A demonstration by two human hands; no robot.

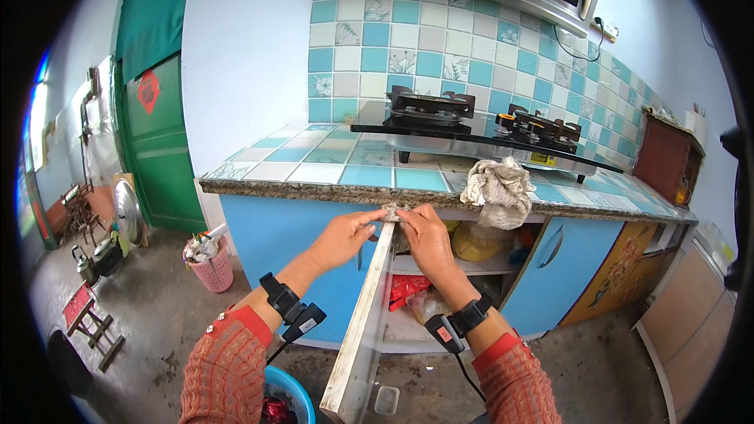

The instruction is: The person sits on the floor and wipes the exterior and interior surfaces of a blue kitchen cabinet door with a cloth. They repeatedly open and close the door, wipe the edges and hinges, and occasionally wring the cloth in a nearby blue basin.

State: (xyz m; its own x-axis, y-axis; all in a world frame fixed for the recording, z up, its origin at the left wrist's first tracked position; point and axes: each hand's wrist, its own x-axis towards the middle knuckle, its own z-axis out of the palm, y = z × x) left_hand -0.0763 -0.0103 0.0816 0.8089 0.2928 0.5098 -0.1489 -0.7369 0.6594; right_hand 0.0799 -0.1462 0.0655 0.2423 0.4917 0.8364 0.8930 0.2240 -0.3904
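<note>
Both hands meet just under the front edge of the tiled counter (359, 187). My left hand (346, 237) pinches one side of a small greyish piece, seemingly a rag (390, 211). From the other side, the fingers of my right hand (429, 242) hold it too. Beneath the fingers is the far end of an opened cabinet door (365, 306), seen along its narrow, worn whitish top edge. A crumpled, dirty cloth (500, 191) hangs over the counter's rim, right of my right hand. Behind that hand, the open cabinet shows a jar of yellowish contents (480, 241) and a red plastic bag (407, 288).
A black gas stove (436, 123) stands on the counter. Below me are a blue basin (294, 391) and a clear plastic container (387, 400). A pink waste basket (211, 268) and a folding stool (88, 318) stand left. A brown wooden box (665, 153) sits at the counter's right end.
</note>
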